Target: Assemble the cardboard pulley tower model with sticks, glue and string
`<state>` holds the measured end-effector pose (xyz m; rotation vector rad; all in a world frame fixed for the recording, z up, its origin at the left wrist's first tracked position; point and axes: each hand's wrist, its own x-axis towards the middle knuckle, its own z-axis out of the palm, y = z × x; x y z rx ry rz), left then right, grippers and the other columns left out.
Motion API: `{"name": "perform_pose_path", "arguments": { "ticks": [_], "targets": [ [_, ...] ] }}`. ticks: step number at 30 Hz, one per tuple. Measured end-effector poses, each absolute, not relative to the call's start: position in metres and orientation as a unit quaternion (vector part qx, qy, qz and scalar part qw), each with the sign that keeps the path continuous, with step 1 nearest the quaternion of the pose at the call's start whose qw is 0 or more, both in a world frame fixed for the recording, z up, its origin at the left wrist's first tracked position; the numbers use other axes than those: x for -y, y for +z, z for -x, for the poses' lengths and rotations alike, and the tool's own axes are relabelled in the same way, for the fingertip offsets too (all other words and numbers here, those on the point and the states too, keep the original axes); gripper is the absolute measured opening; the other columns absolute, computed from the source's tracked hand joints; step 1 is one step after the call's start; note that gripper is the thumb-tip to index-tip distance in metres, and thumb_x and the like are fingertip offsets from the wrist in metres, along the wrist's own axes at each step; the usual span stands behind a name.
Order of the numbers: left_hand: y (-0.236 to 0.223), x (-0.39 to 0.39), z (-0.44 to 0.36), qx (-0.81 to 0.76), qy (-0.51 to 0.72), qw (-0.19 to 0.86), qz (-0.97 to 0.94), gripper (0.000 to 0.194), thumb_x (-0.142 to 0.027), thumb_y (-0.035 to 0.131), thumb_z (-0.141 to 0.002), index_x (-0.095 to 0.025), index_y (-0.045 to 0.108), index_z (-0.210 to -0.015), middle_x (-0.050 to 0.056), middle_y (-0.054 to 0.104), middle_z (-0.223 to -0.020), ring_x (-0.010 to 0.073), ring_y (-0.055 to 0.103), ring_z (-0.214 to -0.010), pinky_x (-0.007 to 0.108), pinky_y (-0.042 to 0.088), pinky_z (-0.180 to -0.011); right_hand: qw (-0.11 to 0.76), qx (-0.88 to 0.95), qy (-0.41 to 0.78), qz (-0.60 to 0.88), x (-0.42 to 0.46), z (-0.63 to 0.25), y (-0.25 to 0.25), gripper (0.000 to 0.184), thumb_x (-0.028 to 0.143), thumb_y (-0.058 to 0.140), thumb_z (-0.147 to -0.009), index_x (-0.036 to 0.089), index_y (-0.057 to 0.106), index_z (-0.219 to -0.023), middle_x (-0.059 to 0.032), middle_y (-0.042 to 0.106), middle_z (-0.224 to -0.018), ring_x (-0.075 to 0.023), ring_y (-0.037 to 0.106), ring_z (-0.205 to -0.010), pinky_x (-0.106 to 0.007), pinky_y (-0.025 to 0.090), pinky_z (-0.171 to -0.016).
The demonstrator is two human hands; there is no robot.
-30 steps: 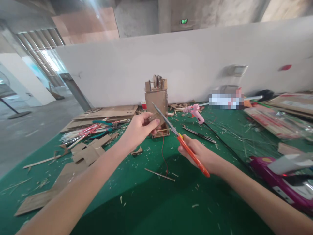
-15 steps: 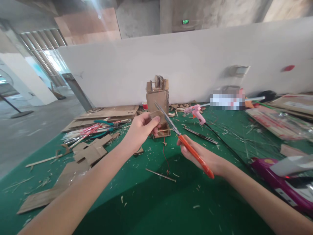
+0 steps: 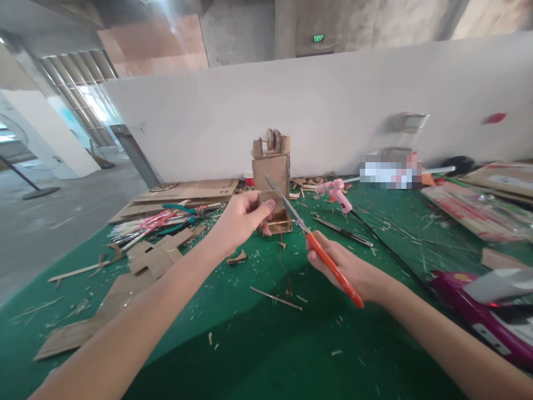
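Note:
Pinched between the thumb and fingers of my left hand is a small piece of cardboard. My right hand is closed round the orange handles of a pair of scissors. Their blades point up and left, right beside the cardboard piece; whether they touch it I cannot tell. Behind both hands stands an upright cardboard model with round discs on a stick at its top. My left hand hides part of its lower box, from which a thin red string hangs down to the table.
On the green table lie cardboard scraps and teal-handled pliers at left. A pink glue gun, a utility knife and a purple device are at right. A thin metal rod lies in front.
The view has shifted slightly, so everything sits a little further right. Both hands keep their grip on the cardboard piece and the scissors, with hardly any movement between them.

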<state>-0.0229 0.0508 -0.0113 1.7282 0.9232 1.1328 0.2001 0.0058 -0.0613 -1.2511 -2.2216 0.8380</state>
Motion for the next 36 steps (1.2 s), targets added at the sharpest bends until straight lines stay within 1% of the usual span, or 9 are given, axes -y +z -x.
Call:
{"name": "perform_pose_path", "arguments": {
  "ticks": [4,10,13,17,23,26,30,33,36],
  "targets": [
    [-0.016,-0.049,0.017,-0.37,0.476,0.441,-0.665,0.023,-0.036,0.059,-0.084,-0.017,0.053,-0.072,-0.001,0.054,-0.068,0.0078,0.056,-0.046,0.023,0.045,-0.047,0.225,0.811,0.286,0.459,-0.007,-0.2,-0.064,0.033,0.054,0.03,-0.093,0.023,0.037,-0.085,0.0002,0.048,-0.076,-0.0145,0.042,-0.067,-0.035,0.042,-0.067],
    [-0.016,-0.046,0.014,-0.375,0.482,0.442,-0.657,0.024,-0.035,0.059,-0.085,-0.017,0.051,-0.07,-0.001,0.053,-0.066,0.0068,0.055,-0.044,0.022,0.043,-0.046,0.216,0.814,0.257,0.474,-0.005,-0.198,-0.065,0.035,0.057,0.028,-0.093,0.024,0.035,-0.083,0.0002,0.047,-0.076,-0.0155,0.043,-0.067,-0.036,0.041,-0.068],
    [-0.017,-0.046,0.012,-0.365,0.489,0.454,-0.649,0.024,-0.034,0.058,-0.085,-0.017,0.052,-0.07,-0.002,0.051,-0.065,0.0065,0.054,-0.044,0.022,0.045,-0.047,0.219,0.814,0.244,0.48,-0.006,-0.198,-0.068,0.035,0.056,0.028,-0.093,0.024,0.035,-0.082,-0.0001,0.048,-0.076,-0.016,0.045,-0.068,-0.036,0.041,-0.069],
    [-0.02,-0.044,0.008,-0.349,0.499,0.468,-0.64,0.023,-0.034,0.058,-0.086,-0.017,0.052,-0.07,-0.002,0.05,-0.065,0.0064,0.051,-0.045,0.023,0.046,-0.046,0.225,0.812,0.231,0.487,-0.01,-0.197,-0.074,0.033,0.055,0.03,-0.093,0.024,0.035,-0.082,0.0003,0.047,-0.074,-0.0155,0.044,-0.066,-0.034,0.04,-0.066],
    [-0.02,-0.046,0.011,-0.339,0.504,0.473,-0.638,0.021,-0.031,0.059,-0.084,-0.016,0.052,-0.071,-0.004,0.045,-0.064,0.0049,0.047,-0.045,0.021,0.044,-0.043,0.233,0.802,0.28,0.473,-0.008,-0.197,-0.07,0.032,0.054,0.033,-0.092,0.024,0.033,-0.082,0.0025,0.044,-0.073,-0.0136,0.041,-0.063,-0.031,0.039,-0.062],
    [-0.02,-0.048,0.015,-0.334,0.508,0.472,-0.638,0.017,-0.03,0.059,-0.084,-0.016,0.055,-0.075,-0.005,0.041,-0.065,0.0033,0.044,-0.043,0.02,0.042,-0.04,0.227,0.802,0.313,0.456,-0.005,-0.198,-0.064,0.033,0.056,0.032,-0.092,0.023,0.035,-0.088,0.0015,0.044,-0.077,-0.0142,0.041,-0.066,-0.032,0.04,-0.065],
    [-0.021,-0.049,0.016,-0.338,0.498,0.466,-0.649,0.018,-0.032,0.058,-0.085,-0.016,0.057,-0.077,-0.006,0.035,-0.064,0.0026,0.044,-0.042,0.018,0.042,-0.039,0.221,0.802,0.329,0.448,-0.003,-0.199,-0.059,0.039,0.06,0.029,-0.091,0.022,0.038,-0.094,-0.0006,0.043,-0.083,-0.0154,0.041,-0.071,-0.034,0.042,-0.068],
    [-0.022,-0.049,0.015,-0.341,0.505,0.455,-0.65,0.02,-0.034,0.057,-0.086,-0.017,0.055,-0.076,-0.007,0.031,-0.063,0.0025,0.042,-0.04,0.018,0.041,-0.038,0.216,0.804,0.331,0.445,-0.003,-0.199,-0.057,0.042,0.062,0.028,-0.09,0.022,0.039,-0.096,-0.0012,0.043,-0.084,-0.0159,0.042,-0.072,-0.035,0.043,-0.07],
    [-0.022,-0.048,0.014,-0.353,0.5,0.441,-0.657,0.022,-0.035,0.055,-0.087,-0.017,0.05,-0.074,-0.007,0.032,-0.063,0.0023,0.044,-0.039,0.018,0.04,-0.037,0.217,0.803,0.332,0.444,-0.003,-0.2,-0.056,0.044,0.064,0.028,-0.089,0.022,0.04,-0.098,-0.0012,0.043,-0.084,-0.016,0.043,-0.072,-0.036,0.044,-0.07]
  ]
}}
